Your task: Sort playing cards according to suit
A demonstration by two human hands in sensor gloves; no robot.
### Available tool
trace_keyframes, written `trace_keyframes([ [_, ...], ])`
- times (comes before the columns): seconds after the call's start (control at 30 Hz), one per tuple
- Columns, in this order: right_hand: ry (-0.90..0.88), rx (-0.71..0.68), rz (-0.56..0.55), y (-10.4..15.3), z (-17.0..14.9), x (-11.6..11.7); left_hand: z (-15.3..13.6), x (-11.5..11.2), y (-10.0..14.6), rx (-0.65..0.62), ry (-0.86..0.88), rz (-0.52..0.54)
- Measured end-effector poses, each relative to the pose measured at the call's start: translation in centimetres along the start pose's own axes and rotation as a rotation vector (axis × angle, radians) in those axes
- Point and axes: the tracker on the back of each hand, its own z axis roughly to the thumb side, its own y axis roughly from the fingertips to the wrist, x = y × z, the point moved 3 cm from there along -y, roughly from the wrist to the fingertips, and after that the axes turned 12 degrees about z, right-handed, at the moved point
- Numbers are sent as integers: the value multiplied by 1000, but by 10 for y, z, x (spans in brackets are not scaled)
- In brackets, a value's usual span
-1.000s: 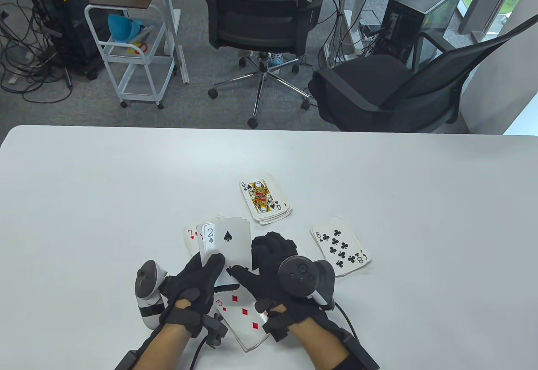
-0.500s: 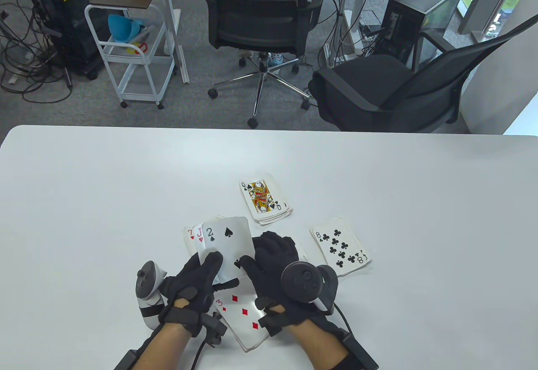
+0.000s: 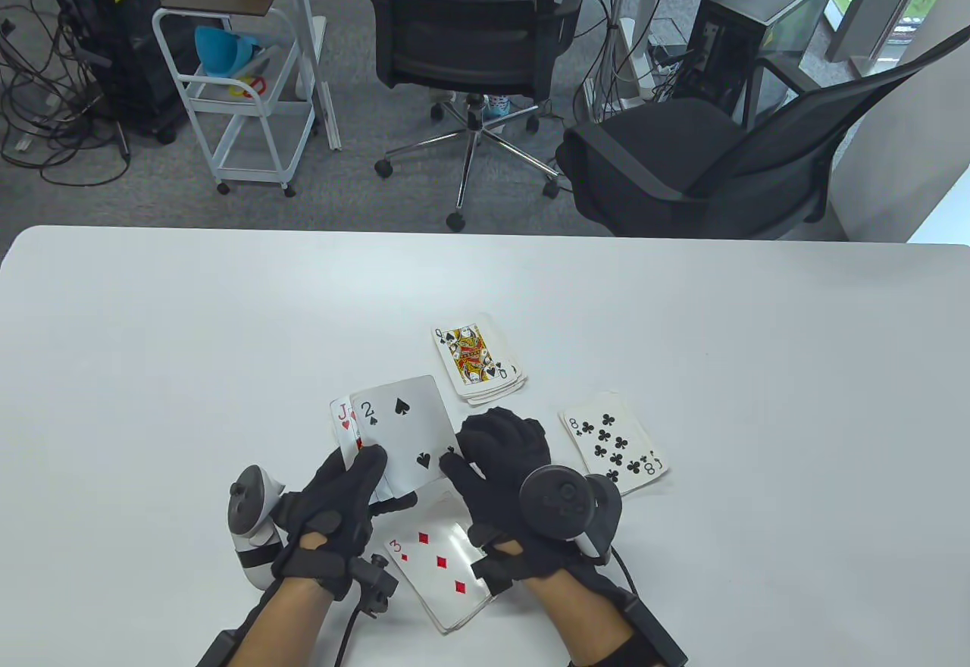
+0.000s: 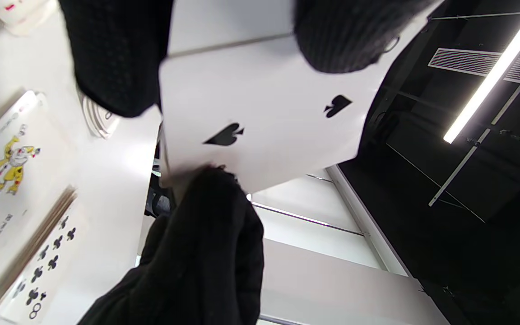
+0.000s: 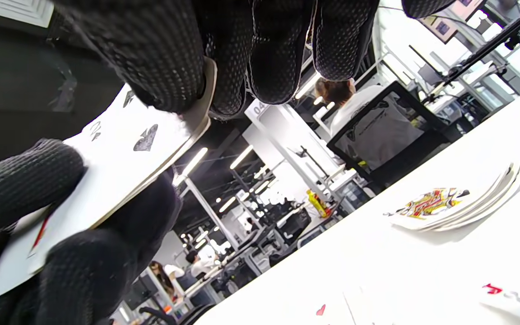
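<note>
Looking down on the table [image 3: 189, 333]: left hand [image 3: 333, 504] grips a fan of cards with the 2 of spades [image 3: 400, 432] on top and a red J [image 3: 343, 421] peeking out behind, right hand [image 3: 496, 470] pinches the 2's right edge with thumb on its face, all raised over the 3 of diamonds pile [image 3: 439, 565]; queen pile [image 3: 477, 356] sits beyond, 8 of clubs pile [image 3: 614, 443] to the right. Left wrist: 2 clamped between fingers [image 4: 120, 58] and thumb, joker [image 4: 2, 167] and clubs piles below. Right wrist: fingertips [image 5: 269, 58] curl over the 2's far edge, queen pile lies apart on the table
</note>
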Motion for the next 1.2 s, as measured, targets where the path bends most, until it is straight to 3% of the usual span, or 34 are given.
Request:
trace_keyframes([
  [0.17, -127, 171, -24, -21, -27, -19, 2, 12, -5, -22, -43, 81],
  [0.3, -16, 323, -31, -58, -59, -33, 3, 16, -5, -18, 4, 103],
  [0.37, 54, 416, 50, -81, -73, -31, 5, 12, -4, -28, 7, 88],
  [0.6, 360, 584, 288, -151, -92, 5, 10, -2, 1, -66, 1, 32],
  [0.73, 572, 640, 334, -172, -100, 33, 13, 0, 1, -92, -31, 34],
  [0.83, 769, 671, 358, -178, -107, 49, 15, 0, 0, -97, -32, 29],
  [0.9, 807, 689, 359, -177, -110, 53, 14, -2, 1, -105, -45, 19],
  [1.03, 715, 646, 318, -170, -107, 36, 6, -14, 3, -87, -90, -30],
  [1.1, 441, 552, 224, -159, -100, 8, 1, -20, 5, -80, -110, -50],
  [1.2, 209, 427, 150, -135, -87, -23, -1, -23, 5, -81, -119, -62],
])
